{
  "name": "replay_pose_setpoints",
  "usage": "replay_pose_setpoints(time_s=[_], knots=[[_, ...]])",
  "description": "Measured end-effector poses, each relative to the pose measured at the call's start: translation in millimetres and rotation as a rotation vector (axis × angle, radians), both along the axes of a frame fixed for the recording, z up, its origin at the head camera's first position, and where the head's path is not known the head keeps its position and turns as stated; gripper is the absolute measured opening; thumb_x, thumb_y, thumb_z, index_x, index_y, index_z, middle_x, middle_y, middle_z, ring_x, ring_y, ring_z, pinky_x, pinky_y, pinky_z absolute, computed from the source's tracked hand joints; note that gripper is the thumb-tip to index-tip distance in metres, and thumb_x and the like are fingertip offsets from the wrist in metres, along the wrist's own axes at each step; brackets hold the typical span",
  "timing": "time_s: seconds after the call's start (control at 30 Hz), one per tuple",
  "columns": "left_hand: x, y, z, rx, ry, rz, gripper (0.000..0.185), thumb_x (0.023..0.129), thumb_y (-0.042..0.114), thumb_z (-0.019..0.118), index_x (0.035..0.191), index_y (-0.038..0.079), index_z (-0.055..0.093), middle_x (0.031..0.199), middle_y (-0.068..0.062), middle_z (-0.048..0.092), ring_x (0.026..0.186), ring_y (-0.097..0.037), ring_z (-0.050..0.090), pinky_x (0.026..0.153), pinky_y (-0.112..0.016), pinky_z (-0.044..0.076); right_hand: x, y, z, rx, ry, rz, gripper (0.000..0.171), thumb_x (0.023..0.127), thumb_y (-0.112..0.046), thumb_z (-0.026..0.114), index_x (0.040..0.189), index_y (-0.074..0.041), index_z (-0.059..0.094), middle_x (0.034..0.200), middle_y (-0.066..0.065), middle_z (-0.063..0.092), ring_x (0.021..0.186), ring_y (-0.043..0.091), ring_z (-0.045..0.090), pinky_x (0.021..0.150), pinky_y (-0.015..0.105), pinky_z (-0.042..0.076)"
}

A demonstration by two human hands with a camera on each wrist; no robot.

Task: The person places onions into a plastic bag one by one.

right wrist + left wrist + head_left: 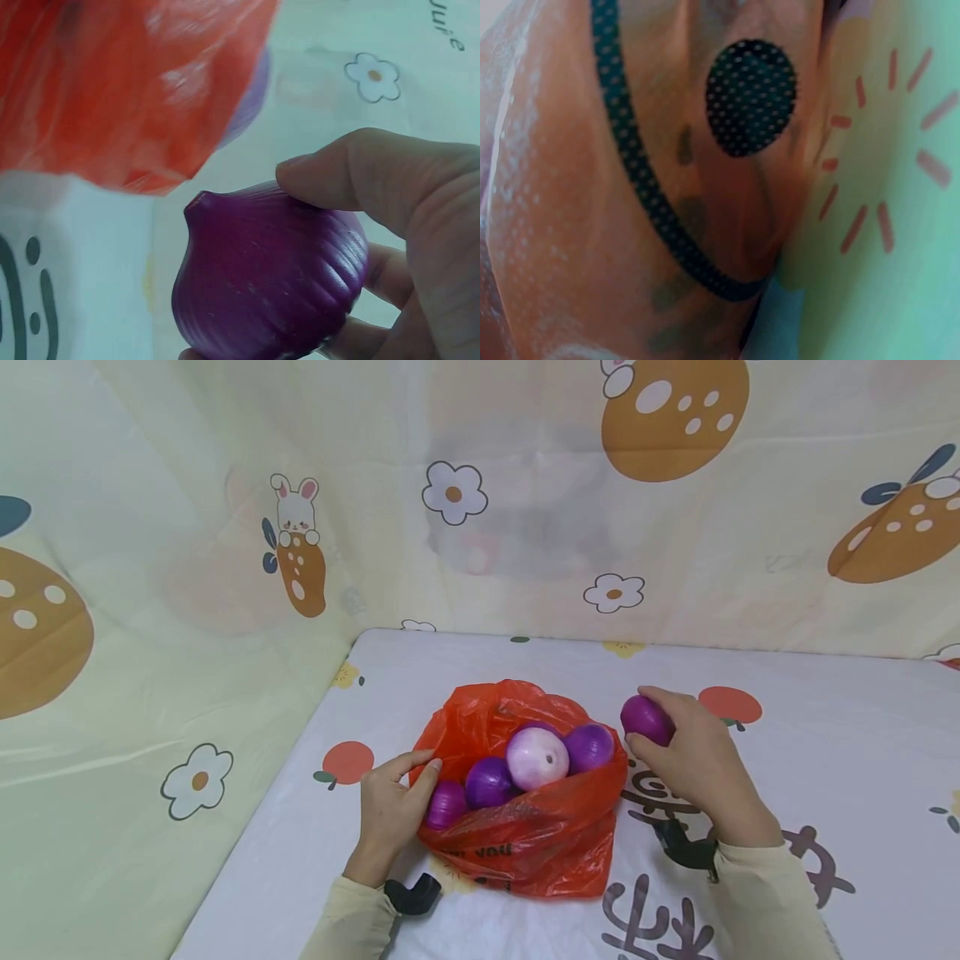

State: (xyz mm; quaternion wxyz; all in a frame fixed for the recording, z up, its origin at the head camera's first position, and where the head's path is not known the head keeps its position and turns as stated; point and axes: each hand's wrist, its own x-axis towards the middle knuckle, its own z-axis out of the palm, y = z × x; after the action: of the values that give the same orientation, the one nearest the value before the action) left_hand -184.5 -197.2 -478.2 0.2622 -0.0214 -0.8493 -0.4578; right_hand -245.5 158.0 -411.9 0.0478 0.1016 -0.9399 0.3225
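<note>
A red plastic bag [525, 852] stands with its mouth spread wide, holding several purple onions [491, 782] and one paler, whitish-purple onion [537, 758]. At the bag's left rim, my left hand [393, 802] pinches the plastic between thumb and fingers. To the right of the bag and apart from it, my right hand [693, 756] grips a purple onion [270, 277] between thumb and fingers. That onion's pointed tip faces the bag in the right wrist view. The left wrist view is filled by the bag's printed side [562, 187], so the left fingers are hidden there.
The bag stands on a white patterned tablecloth [847, 760] with fruit prints and dark lettering. A cream curtain [525, 543] with rabbit and flower prints rises behind the table and along its left side. Black camera mounts [412, 894] sit at both wrists.
</note>
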Motion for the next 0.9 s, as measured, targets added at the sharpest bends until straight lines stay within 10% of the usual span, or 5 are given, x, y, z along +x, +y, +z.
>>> replay_pose_setpoints(time_s=[0.9], knots=[[0.7,1,1.0,0.008,-0.014,-0.01,0.019,0.093,0.014,0.077,0.109,0.004,0.082,0.102,-0.008,0.081,0.102,-0.029,0.076,0.094,-0.052,0.06,27.8,-31,27.2,-0.156,0.283,0.202,0.065,0.083,-0.005,0.083,0.143,-0.006,0.059,0.14,0.019,0.06,0.12,0.041,0.061,0.077,0.062,0.061]])
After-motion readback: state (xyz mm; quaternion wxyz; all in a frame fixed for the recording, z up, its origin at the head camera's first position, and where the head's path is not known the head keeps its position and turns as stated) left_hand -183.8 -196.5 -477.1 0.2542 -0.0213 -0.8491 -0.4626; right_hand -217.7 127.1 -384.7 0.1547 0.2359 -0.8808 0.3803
